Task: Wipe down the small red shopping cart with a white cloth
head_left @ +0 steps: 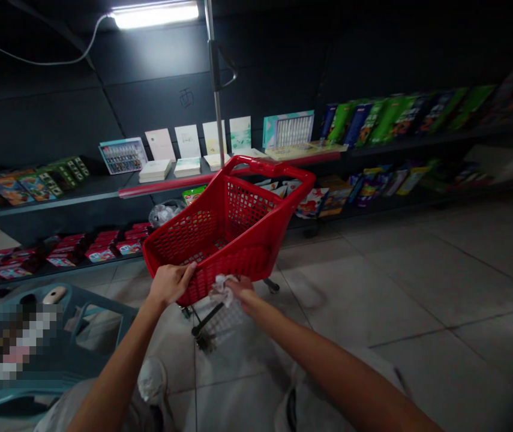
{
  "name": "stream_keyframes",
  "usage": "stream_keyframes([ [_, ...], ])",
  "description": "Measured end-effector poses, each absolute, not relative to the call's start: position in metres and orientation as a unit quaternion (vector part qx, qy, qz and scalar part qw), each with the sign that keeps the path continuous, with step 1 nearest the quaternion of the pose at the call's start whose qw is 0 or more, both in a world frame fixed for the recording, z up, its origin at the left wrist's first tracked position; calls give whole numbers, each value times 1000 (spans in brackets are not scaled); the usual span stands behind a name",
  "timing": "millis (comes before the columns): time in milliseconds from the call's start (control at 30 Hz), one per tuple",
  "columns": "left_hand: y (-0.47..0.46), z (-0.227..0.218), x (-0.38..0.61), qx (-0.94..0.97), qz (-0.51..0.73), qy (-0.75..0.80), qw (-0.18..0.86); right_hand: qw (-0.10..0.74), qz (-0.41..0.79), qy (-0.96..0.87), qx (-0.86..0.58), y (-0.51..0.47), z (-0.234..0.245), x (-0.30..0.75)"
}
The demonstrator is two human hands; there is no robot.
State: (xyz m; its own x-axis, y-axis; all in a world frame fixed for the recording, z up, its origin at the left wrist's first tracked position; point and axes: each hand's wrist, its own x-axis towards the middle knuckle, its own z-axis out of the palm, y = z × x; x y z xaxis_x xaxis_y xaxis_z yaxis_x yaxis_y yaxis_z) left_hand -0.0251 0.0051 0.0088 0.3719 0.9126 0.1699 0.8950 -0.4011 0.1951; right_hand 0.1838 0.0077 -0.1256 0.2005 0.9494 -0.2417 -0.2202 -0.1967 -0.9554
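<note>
A red plastic shopping cart point(247, 255) with perforated walls stands in front of me, its handle pointing away to the right. With fingers closed over the top rim at the near corner, my left hand point(171, 283) grips the cart. Lower on the cart's side, my right hand point(242, 289) holds a crumpled white cloth point(222, 290) against or close to the red wall. Part of the cloth hides behind the fingers. Below hang the cart's dark frame and casters point(202, 339).
A teal plastic stool point(103, 297) with things on it stands at the left. Behind the cart run dark shelves point(103, 187) with books, boxes and snack bags. A metal pole point(216, 102) rises behind the cart. Grey tiled floor point(373, 270) extends right.
</note>
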Motion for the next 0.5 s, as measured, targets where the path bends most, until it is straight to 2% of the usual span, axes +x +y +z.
stream_keyframes([
  [167, 11, 10, -35, 827, 133, 545, 45, 623, 405, -256, -618, 50, -101, 301],
  [300, 12, 11, -36, 827, 134, 544, 48, 690, 232, -284, -624, 66, -65, 345],
  [400, 12, 13, -34, 833, 133, 535, 46, 695, 96, -364, -613, 73, -46, 350],
  [500, 12, 15, -33, 836, 132, 532, 39, 676, 33, -408, -613, 77, -49, 343],
])
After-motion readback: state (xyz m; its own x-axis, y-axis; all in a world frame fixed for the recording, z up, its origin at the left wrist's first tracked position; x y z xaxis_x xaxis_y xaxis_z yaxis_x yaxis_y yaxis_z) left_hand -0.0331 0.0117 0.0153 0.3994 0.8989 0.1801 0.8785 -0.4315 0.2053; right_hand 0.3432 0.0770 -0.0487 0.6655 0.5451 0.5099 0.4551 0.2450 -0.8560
